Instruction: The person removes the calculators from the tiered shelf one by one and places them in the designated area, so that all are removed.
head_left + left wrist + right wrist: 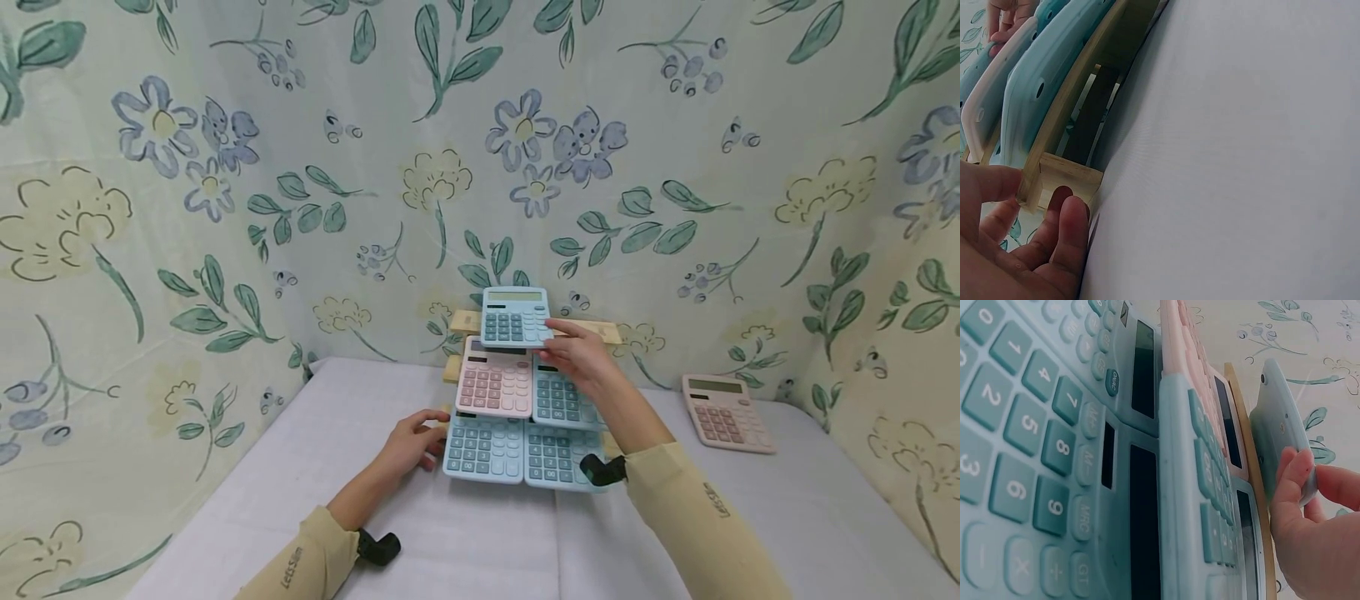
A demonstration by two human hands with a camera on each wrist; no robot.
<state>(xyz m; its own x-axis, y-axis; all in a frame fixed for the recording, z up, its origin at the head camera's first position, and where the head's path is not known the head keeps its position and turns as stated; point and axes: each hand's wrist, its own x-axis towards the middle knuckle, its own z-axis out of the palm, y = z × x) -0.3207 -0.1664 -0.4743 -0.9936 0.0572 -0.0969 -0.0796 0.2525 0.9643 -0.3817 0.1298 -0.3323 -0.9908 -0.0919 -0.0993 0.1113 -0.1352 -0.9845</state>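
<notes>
Evidently, the white table bears a tiered rack, its bottom tier occupied by a blue pair and its middle by a pink calculator beside a blue one. At the top, the right hand pinches a fifth calculator by its right edge, seated or not I cannot tell, while the left hand curls its fingers about the rack's lower left end. In my judgement two tiers are done, leaving this one to settle and perhaps a loose calculator, well apart on the table's right, to place.
</notes>
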